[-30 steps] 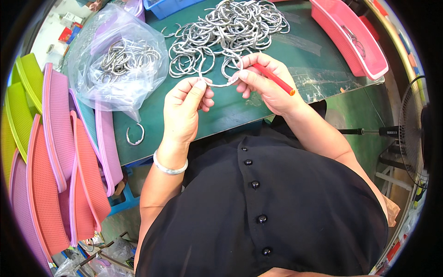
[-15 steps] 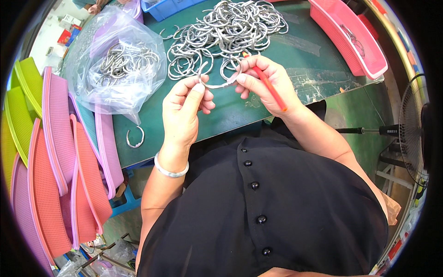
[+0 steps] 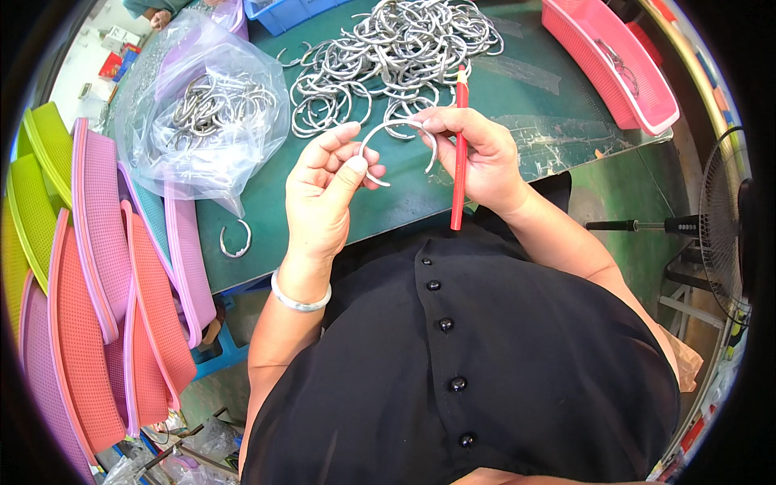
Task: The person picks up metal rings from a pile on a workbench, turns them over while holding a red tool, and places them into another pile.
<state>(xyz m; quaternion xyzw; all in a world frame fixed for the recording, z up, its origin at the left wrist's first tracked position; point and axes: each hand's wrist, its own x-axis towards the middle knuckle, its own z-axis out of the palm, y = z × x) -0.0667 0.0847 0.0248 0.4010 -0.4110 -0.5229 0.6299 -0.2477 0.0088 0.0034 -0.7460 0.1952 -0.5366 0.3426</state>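
Between my hands is a silvery open bangle (image 3: 394, 124), a C-shaped cuff with its gap toward me. The thumb and fingers of my left hand (image 3: 327, 179) pinch its left side. Its upper right side is gripped by my right hand (image 3: 482, 158), which also keeps a red pencil (image 3: 459, 182) between its fingers, standing nearly upright in the picture. Just beyond my hands, a big heap of similar open bangles (image 3: 404, 48) lies on the green tabletop (image 3: 267, 234). One single bangle (image 3: 236, 240) rests apart, near the table's front left edge.
A clear plastic bag (image 3: 259, 153) with more bangles sits at the left. Stacked coloured baskets (image 3: 97, 234) crowd the left side. A pink basket (image 3: 598, 65) stands far right, a blue crate (image 3: 299, 12) at the back. A fan (image 3: 719, 226) is at the right; another person's hand (image 3: 160, 19) shows far left.
The bangle has turned from nearly edge-on to showing its full C shape. The red pencil has swung from slanted to nearly upright. My left hand has barely moved.
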